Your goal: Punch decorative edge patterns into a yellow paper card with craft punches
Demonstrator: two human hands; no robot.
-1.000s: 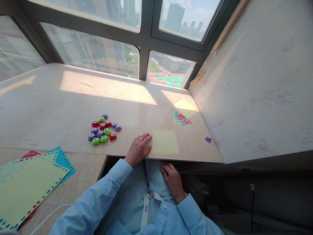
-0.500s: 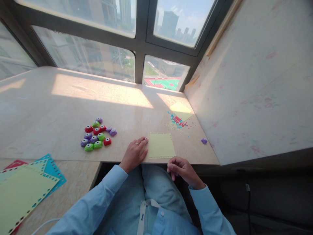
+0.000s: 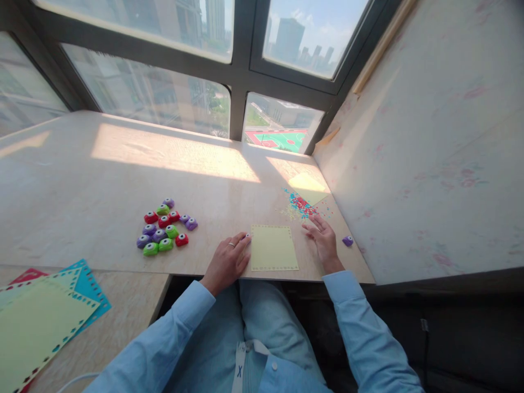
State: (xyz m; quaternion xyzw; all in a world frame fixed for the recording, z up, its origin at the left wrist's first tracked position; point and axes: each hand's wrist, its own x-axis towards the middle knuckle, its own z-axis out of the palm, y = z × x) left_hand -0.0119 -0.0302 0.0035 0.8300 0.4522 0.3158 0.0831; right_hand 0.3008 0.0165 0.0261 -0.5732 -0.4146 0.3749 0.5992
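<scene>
A pale yellow sheet of paper (image 3: 274,248) with small holes punched along its edges lies on the table in front of me. At its left edge my left hand (image 3: 229,257) is closed around a craft punch (image 3: 248,236). Little of that punch shows except its white button; my fingers cover the rest. To the right of the sheet my right hand (image 3: 322,238) hovers with fingers stretched apart and nothing visible in them. Its fingertips are just below a heap of tiny red, blue and yellow paper bits (image 3: 302,205).
Several red, green and purple craft punches (image 3: 164,232) are grouped on the left. One purple punch (image 3: 347,240) stands by the right edge. Another yellow sheet (image 3: 309,188) lies behind the paper bits. Punched coloured sheets (image 3: 45,311) overlap at the lower left. A wall (image 3: 442,142) bounds the right side.
My right hand has risen from the table's front edge, moved forward and right toward the paper bits, and spread its fingers. The left hand stays at the sheet's left edge.
</scene>
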